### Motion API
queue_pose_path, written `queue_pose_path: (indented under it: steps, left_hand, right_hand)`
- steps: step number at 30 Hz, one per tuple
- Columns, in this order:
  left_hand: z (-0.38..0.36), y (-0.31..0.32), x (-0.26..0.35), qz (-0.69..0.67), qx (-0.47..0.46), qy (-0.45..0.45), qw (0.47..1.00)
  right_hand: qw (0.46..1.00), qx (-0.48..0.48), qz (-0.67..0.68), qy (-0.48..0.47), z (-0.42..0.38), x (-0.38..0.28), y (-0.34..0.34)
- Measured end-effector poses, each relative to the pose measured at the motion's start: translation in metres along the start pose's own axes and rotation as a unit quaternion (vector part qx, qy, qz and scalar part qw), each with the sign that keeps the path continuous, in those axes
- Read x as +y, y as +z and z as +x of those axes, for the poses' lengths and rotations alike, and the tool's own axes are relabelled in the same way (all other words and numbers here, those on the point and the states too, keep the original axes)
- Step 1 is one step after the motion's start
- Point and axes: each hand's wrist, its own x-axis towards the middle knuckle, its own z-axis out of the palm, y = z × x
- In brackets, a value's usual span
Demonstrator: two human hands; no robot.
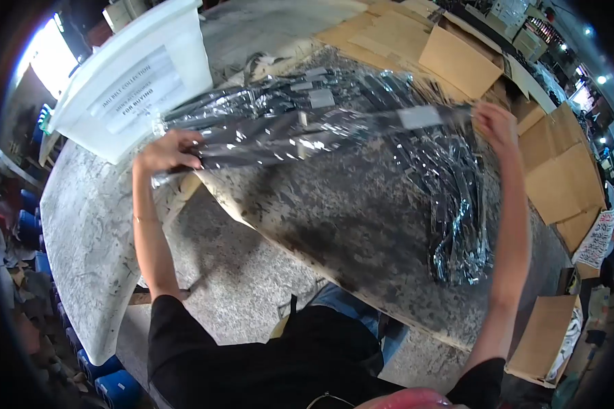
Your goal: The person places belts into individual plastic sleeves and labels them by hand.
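A long bundle of dark belts in clear plastic sleeves point(266, 142) is stretched level across the table, between my two hands. My left hand point(169, 150) grips its left end, thumb and fingers closed around the plastic. At the far right, my right hand point(496, 126) is closed on the other end, with the fingertips partly hidden. A pale label point(420, 117) sits near the bundle's right end. Behind it lies a pile of more sleeved belts point(252, 101). Another heap of sleeved belts point(457, 211) hangs toward me on the right of the tabletop.
A white plastic bin point(184, 58) with a printed belt label stands at the upper left. The worn, stained table point(334, 218) curves around me. Cardboard boxes point(460, 54) and flattened cardboard point(559, 170) line the back and right. An open carton point(542, 341) sits low on the right.
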Motion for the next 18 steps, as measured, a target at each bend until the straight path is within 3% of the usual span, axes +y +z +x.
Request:
queue_pose_path:
  steps: [1, 2, 3, 4, 5, 6, 7, 8, 9, 10, 12, 13, 15, 16, 18]
  left_hand:
    - [0.005, -0.022, 0.009, 0.032, 0.019, -0.043, 0.998]
    - [0.014, -0.045, 0.007, 0.038, 0.028, -0.098, 0.994]
    - [0.032, -0.071, -0.007, 0.052, 0.049, -0.082, 0.994]
    - [0.053, -0.086, -0.026, 0.066, 0.069, -0.064, 0.993]
    - [0.074, -0.082, -0.050, 0.192, 0.219, -0.031, 0.956]
    - [0.091, -0.081, -0.065, 0.310, 0.364, 0.004, 0.878]
    - [0.095, -0.069, -0.049, 0.319, 0.336, -0.015, 0.886]
    - [0.094, -0.043, -0.026, 0.248, 0.326, -0.010, 0.912]
    - [0.092, -0.007, -0.013, 0.224, 0.347, 0.056, 0.909]
    - [0.088, 0.033, -0.003, 0.286, 0.321, 0.080, 0.899]
    - [0.069, 0.123, 0.027, 0.279, 0.251, 0.150, 0.915]
    - [0.064, 0.171, 0.023, 0.214, 0.195, 0.140, 0.947]
    - [0.043, 0.255, 0.044, 0.192, 0.169, 0.141, 0.956]
    - [0.036, 0.287, 0.054, 0.166, 0.155, 0.153, 0.962]
    - [0.024, 0.331, 0.080, 0.175, 0.187, 0.166, 0.952]
  right_hand:
    - [0.999, 0.001, -0.030, 0.013, 0.011, -0.005, 0.033]
    - [0.999, 0.011, 0.032, 0.018, 0.026, -0.003, 0.066]
    - [0.995, -0.056, 0.082, -0.019, 0.073, 0.030, 0.081]
    - [0.983, -0.043, 0.176, -0.035, 0.088, 0.044, 0.110]
    - [0.975, -0.066, 0.210, -0.025, 0.099, 0.054, 0.133]
    - [0.966, -0.046, 0.255, 0.019, 0.092, 0.059, 0.157]
    - [0.968, -0.041, 0.242, 0.054, 0.061, 0.050, 0.178]
    - [0.982, -0.090, 0.145, 0.085, 0.051, 0.067, 0.185]
    - [0.987, -0.092, 0.105, 0.079, 0.024, 0.081, 0.193]
    - [0.989, -0.129, 0.065, 0.026, -0.009, 0.100, 0.194]
    - [0.965, -0.223, 0.132, 0.029, -0.086, 0.121, 0.177]
    - [0.954, -0.257, 0.156, 0.020, -0.123, 0.137, 0.164]
    - [0.948, -0.258, 0.165, 0.083, -0.200, 0.144, 0.132]
    - [0.948, -0.226, 0.155, 0.160, -0.239, 0.136, 0.112]
    - [0.944, -0.164, 0.195, 0.208, -0.301, 0.137, 0.067]
